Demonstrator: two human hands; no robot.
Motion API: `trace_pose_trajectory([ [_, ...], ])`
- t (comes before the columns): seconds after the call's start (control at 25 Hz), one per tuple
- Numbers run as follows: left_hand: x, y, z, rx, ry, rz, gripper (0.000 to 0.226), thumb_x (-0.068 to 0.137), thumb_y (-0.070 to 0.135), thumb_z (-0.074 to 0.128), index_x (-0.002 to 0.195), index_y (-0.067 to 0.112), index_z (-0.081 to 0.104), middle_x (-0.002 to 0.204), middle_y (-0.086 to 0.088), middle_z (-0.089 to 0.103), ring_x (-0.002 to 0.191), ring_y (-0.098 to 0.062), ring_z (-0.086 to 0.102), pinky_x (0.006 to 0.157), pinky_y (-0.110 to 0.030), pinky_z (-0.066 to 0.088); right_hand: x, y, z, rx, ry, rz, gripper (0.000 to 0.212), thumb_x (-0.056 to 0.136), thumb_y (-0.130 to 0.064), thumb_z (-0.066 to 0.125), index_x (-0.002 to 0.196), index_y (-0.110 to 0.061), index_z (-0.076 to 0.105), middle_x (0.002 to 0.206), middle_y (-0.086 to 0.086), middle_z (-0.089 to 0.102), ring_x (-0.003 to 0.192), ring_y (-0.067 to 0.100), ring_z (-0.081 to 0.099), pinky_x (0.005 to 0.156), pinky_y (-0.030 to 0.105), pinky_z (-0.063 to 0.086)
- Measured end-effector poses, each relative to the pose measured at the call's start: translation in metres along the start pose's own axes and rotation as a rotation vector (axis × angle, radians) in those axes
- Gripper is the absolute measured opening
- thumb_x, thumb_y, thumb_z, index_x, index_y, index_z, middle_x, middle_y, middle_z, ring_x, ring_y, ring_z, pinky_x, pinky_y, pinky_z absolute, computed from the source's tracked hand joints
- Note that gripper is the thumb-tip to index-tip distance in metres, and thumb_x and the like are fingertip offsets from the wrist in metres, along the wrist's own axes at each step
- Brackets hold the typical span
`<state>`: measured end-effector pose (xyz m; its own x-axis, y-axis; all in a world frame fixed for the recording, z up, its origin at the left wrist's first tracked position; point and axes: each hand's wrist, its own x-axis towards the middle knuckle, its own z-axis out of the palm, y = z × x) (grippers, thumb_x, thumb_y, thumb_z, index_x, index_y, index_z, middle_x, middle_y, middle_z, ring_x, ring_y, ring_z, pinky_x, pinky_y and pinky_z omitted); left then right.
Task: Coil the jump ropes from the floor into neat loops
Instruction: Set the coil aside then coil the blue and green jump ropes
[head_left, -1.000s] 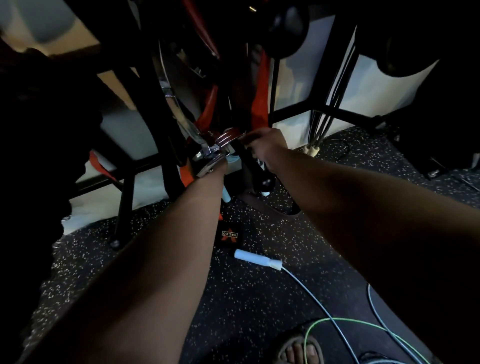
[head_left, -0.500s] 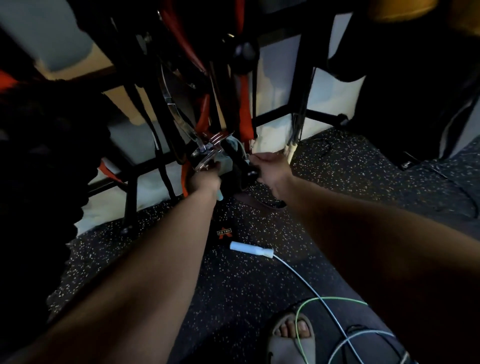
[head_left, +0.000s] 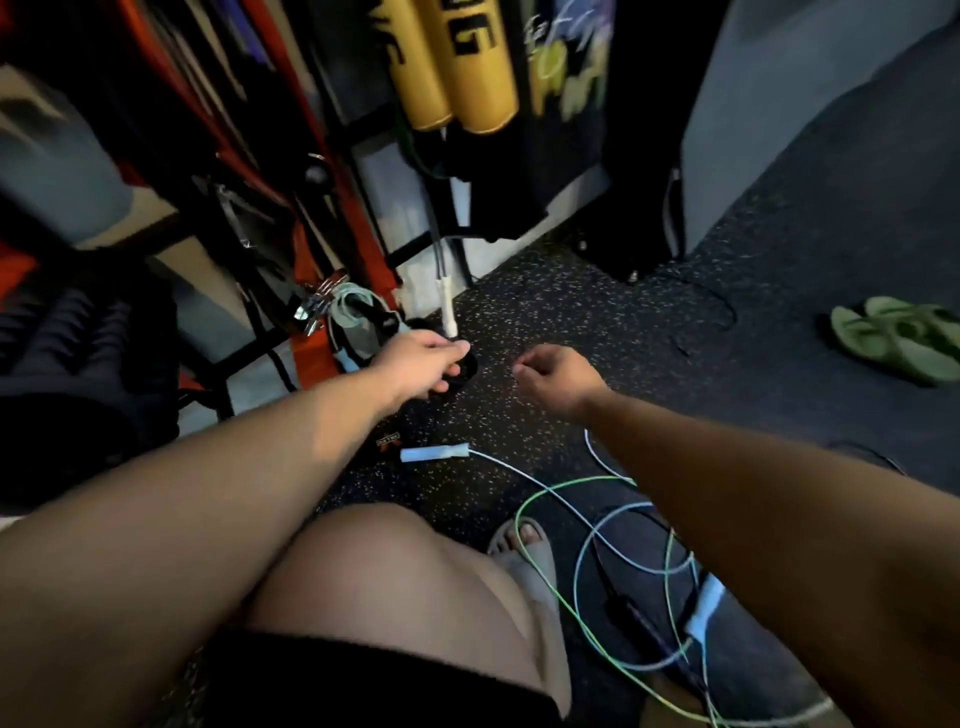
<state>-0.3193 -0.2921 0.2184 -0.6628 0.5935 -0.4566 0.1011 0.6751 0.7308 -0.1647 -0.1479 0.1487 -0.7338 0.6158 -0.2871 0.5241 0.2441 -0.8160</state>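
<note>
left hand (head_left: 423, 364): fingers curled round a small black object (head_left: 466, 370), kind unclear | right hand (head_left: 558, 382): loosely curled, empty | jump ropes (head_left: 587, 535): blue and green, tangled on floor (head_left: 571, 312), 1 pale handle (head_left: 434, 453) between the arms

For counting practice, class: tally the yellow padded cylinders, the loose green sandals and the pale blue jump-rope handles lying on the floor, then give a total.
Yellow padded cylinders: 2
Green rubber sandals: 2
Pale blue plastic jump-rope handles: 2
Total: 6
</note>
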Motion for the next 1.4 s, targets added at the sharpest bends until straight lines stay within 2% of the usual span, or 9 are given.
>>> trace_pose_trajectory([
  [0.24,-0.060,0.065,0.038,0.219,-0.104,0.181,0.023,0.093,0.045,0.067,0.096,0.022,0.070,0.091,0.006,0.075,0.073,-0.012,0.068,0.059,-0.025,0.047,-0.098,0.041,-0.070,-0.044,0.127,0.029,0.014,0.091,-0.039,0.065,0.087,-0.026,0.068,0.083,-0.003,0.074,0.077,0.019,0.070,0.078,0.037,0.058],
  [0.36,-0.075,0.066,0.100,0.216,-0.176,0.197,0.023,0.093,0.043,0.066,0.094,0.020,0.069,0.090,0.003,0.075,0.071,-0.014,0.065,0.055,-0.024,0.043,-0.137,0.077,-0.094,-0.009,0.173,0.092,0.014,0.092,-0.034,0.064,0.082,-0.024,0.066,0.079,0.003,0.076,0.072,0.025,0.073,0.076,0.045,0.061],
  [0.56,-0.085,0.036,0.212,0.226,-0.341,0.196,0.017,0.095,0.036,0.066,0.091,0.020,0.067,0.087,0.000,0.072,0.066,-0.013,0.063,0.042,-0.014,0.041,-0.190,0.149,-0.107,-0.068,0.221,0.213,0.012,0.092,-0.029,0.062,0.090,-0.020,0.070,0.081,0.002,0.076,0.074,0.019,0.071,0.075,0.037,0.058],
  [0.64,-0.085,0.019,0.247,0.232,-0.399,0.199,0.017,0.095,0.032,0.067,0.090,0.016,0.067,0.083,0.000,0.071,0.070,-0.017,0.067,0.049,-0.015,0.050,-0.203,0.182,-0.100,-0.067,0.203,0.293,0.013,0.091,-0.033,0.062,0.088,-0.022,0.069,0.083,0.002,0.075,0.078,0.022,0.072,0.077,0.040,0.059],
  [0.72,-0.082,0.001,0.270,0.252,-0.442,0.182,0.017,0.094,0.032,0.069,0.086,0.016,0.069,0.082,-0.001,0.072,0.078,-0.024,0.070,0.071,-0.030,0.061,-0.215,0.207,-0.090,-0.043,0.179,0.360,0.011,0.090,-0.034,0.063,0.083,-0.026,0.066,0.086,0.003,0.075,0.081,0.024,0.072,0.078,0.039,0.059],
  [0.88,-0.076,-0.040,0.315,0.315,-0.527,0.113,0.019,0.092,0.033,0.070,0.080,0.018,0.069,0.081,0.000,0.075,0.082,-0.023,0.071,0.084,-0.042,0.060,-0.228,0.249,-0.068,0.042,0.143,0.481,0.008,0.091,-0.031,0.064,0.089,-0.025,0.067,0.089,0.007,0.076,0.075,0.023,0.070,0.066,0.030,0.052],
  [1.0,-0.069,-0.071,0.344,0.416,-0.571,0.089,0.024,0.087,0.041,0.071,0.075,0.021,0.070,0.082,0.000,0.077,0.077,-0.025,0.072,0.081,-0.044,0.059,-0.230,0.278,-0.044,0.063,0.083,0.580,0.010,0.090,-0.029,0.065,0.088,-0.020,0.067,0.090,0.009,0.076,0.067,0.019,0.063,0.063,0.026,0.047],
  [1.16,-0.058,-0.107,0.376,0.410,-0.624,-0.014,0.038,0.064,0.063,0.065,0.074,0.027,0.073,0.078,0.001,0.077,0.078,-0.029,0.073,0.083,-0.047,0.059,-0.236,0.312,-0.009,0.067,0.006,0.761,0.019,0.085,-0.034,0.068,0.075,-0.019,0.063,0.087,0.007,0.074,0.083,0.027,0.071,0.074,0.033,0.055],
  [1.4,-0.052,-0.119,0.401,0.438,-0.655,-0.117,0.016,0.078,0.038,0.066,0.075,0.024,0.073,0.075,0.007,0.076,0.081,-0.025,0.074,0.085,-0.043,0.060,-0.232,0.343,0.033,0.116,-0.056,1.013,0.059,0.070,-0.061,0.078,0.094,-0.009,0.066,0.091,0.011,0.074,0.083,0.029,0.072,0.067,0.032,0.055],
])
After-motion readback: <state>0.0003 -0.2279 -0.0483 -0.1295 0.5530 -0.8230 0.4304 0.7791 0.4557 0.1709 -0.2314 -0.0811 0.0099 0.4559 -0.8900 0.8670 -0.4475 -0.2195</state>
